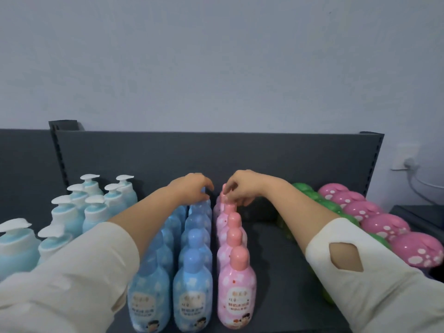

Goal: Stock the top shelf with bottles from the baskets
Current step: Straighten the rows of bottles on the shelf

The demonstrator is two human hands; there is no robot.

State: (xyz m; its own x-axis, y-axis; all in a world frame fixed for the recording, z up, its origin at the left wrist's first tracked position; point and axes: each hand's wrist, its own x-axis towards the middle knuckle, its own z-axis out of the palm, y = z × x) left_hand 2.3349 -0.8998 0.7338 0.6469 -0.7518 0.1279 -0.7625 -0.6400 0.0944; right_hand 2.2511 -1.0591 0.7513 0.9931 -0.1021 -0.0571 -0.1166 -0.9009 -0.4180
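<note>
On the dark shelf (276, 248) stand rows of bottles running front to back. My left hand (192, 186) reaches to the back of the blue bottle row (194, 265) and curls its fingers over the cap of the rearmost blue bottle (204, 203). My right hand (240, 188) pinches the cap of the rearmost pink bottle (224, 199) at the back of the single pink bottle row (236, 284). Both arms wear cream sleeves. No basket is in view.
Light-blue pump bottles (72, 212) fill the shelf's left side. Green (324, 205) and pink spotted mushroom-shaped bottles (384, 224) line the right. A bare strip of shelf lies right of the pink row. A dark back panel (216, 155) closes the rear; a wall socket (403, 159) sits far right.
</note>
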